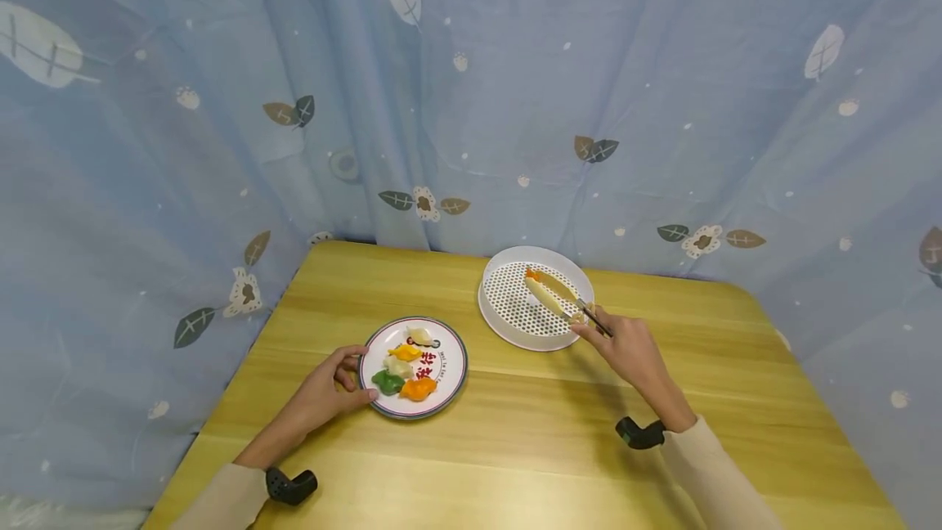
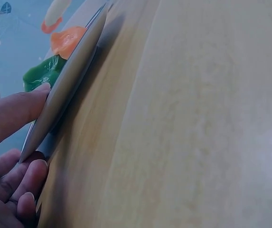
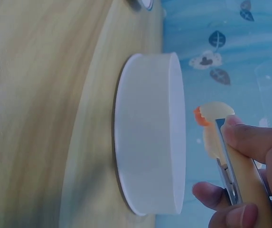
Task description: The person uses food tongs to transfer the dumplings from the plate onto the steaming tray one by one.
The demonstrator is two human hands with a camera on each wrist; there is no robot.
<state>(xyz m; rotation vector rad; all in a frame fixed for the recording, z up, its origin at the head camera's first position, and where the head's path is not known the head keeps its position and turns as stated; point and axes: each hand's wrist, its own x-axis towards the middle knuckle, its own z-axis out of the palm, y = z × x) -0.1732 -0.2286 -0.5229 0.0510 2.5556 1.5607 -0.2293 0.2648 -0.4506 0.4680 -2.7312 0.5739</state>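
White round basket (image 1: 531, 342), perforated floor, stands on the wood-grain table (image 1: 515, 464) at 2 o'clock from the plate (image 1: 452, 370). We see the right hand (image 1: 621, 346) at the basket's 4 o'clock gripping tongs (image 1: 546, 298), narrowed on an orange piece (image 1: 531, 274) above the basket and pointing toward 10 o'clock; tips partly hide the piece, so we can't tell its full shape. Left hand (image 1: 331, 383) pinches the plate rim at 9 o'clock, thumb on top, fingers below. On the plate we count five dumplings: cream (image 1: 419, 337) at 12, yellow (image 1: 405, 352) at 11, second cream (image 1: 399, 367) at 9, green (image 1: 388, 383) at 8, orange (image 1: 418, 388) at 6. Blue curtain (image 1: 500, 88) behind, 12 o'clock.
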